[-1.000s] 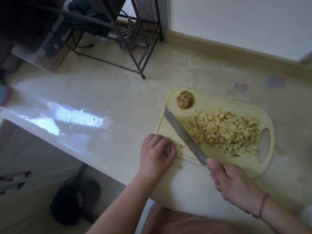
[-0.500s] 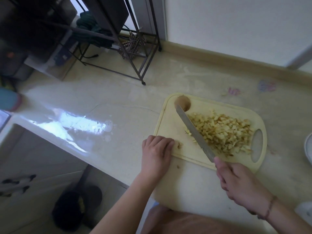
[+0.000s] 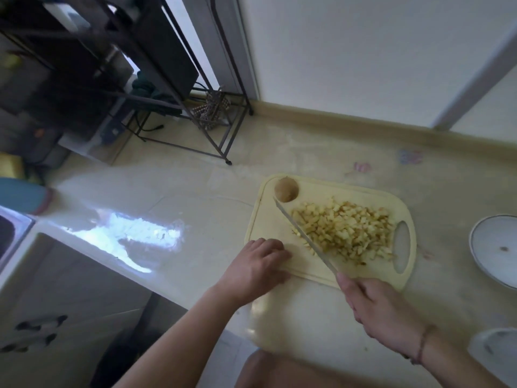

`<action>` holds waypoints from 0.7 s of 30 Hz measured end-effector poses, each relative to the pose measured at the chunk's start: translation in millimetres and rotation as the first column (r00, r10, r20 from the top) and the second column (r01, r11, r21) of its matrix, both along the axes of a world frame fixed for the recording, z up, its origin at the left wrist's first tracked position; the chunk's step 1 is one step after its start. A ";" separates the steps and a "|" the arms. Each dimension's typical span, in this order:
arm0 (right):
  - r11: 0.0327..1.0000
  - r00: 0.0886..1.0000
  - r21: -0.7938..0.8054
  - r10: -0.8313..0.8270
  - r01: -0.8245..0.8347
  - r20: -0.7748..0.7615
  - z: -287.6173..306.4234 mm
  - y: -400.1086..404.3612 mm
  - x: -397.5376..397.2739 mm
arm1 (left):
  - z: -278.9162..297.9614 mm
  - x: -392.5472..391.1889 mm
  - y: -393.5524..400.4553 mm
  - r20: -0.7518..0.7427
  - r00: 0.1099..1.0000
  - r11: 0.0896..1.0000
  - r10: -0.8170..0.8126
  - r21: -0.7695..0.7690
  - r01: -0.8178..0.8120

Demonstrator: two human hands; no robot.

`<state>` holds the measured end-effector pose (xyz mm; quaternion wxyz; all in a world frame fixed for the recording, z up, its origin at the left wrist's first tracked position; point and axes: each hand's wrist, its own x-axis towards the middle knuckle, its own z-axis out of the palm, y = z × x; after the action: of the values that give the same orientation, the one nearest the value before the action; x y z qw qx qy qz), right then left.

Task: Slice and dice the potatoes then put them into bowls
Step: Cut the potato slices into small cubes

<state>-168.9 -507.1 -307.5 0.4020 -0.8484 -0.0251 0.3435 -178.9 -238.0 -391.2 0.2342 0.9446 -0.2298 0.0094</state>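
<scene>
A pale yellow cutting board [image 3: 330, 264] lies on the counter. A heap of diced potato [image 3: 345, 229] covers its right half, and a brown potato piece [image 3: 286, 189] sits at its far left corner. My right hand [image 3: 376, 305] grips the handle of a knife [image 3: 303, 236], whose blade lies against the left side of the heap. My left hand [image 3: 257, 268] rests with curled fingers on the board's near left corner. A white bowl [image 3: 495, 249] stands to the right of the board.
A dark metal rack [image 3: 179, 107] stands at the back left of the counter. The counter edge runs diagonally at the left, with a sink [image 3: 11, 233] and a blue object [image 3: 22, 196] beyond. A second white dish [image 3: 495, 351] shows at the lower right.
The knife blade has swept right, pushing the loose dice into a tighter heap. The view has lifted and shifted, bringing the white bowl into sight at the right.
</scene>
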 end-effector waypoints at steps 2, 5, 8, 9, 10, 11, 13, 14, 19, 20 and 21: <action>1.000 0.999 -0.018 0.016 -0.016 0.035 1.6 -4.3 0.0 | 2.8 8.0 -3.4 -0.025 1.000 0.999 0.019 -0.042 -0.020; 1.000 0.997 -0.025 0.019 -0.017 0.078 3.5 -9.9 -0.6 | 9.7 17.8 -8.9 -0.065 0.997 0.996 0.051 -0.064 -0.055; 1.000 0.996 -0.017 0.006 -0.005 0.086 5.0 -16.6 -2.7 | 12.4 28.6 -12.7 -0.081 0.995 0.996 0.066 -0.060 -0.071; 1.000 0.996 -0.015 -0.004 0.006 0.084 6.2 -18.9 -3.1 | 12.4 33.4 -15.3 -0.079 0.994 0.995 0.077 -0.054 -0.081; 1.000 0.996 -0.014 -0.013 0.014 0.083 7.4 -21.5 -3.7 | 12.3 38.2 -19.5 -0.077 0.992 0.994 0.095 -0.055 -0.100; 1.000 0.996 -0.013 -0.021 0.022 0.085 9.1 -23.6 -4.4 | 12.1 42.3 -25.1 -0.082 0.989 0.990 0.123 -0.062 -0.129; 0.999 0.994 -0.010 -0.030 0.031 0.104 10.1 -27.0 -4.8 | 12.2 48.9 -37.8 -0.092 0.975 0.974 0.204 -0.080 -0.211; 1.000 0.992 -0.013 -0.025 0.027 0.120 10.5 -28.2 -5.0 | 12.2 50.7 -43.2 -0.097 0.964 0.963 0.249 -0.084 -0.257; 0.998 0.980 -0.056 0.034 -0.024 0.194 6.3 -34.7 -1.2 | 16.2 37.2 -37.8 -0.081 0.942 0.923 0.325 -0.193 -0.334; 0.995 0.975 -0.085 0.062 -0.045 0.213 7.7 -36.0 -0.1 | 18.2 30.9 -34.3 -0.061 0.918 0.884 0.393 -0.248 -0.395; 0.989 0.964 -0.134 0.099 -0.068 0.245 10.0 -37.1 1.7 | 21.2 25.6 -31.4 -0.051 0.865 0.813 0.499 -0.318 -0.488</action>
<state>-167.3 -544.2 -297.5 0.3270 -0.9067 -0.0900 0.2509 -153.2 -269.4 -369.9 0.3697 0.9206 0.0234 0.1234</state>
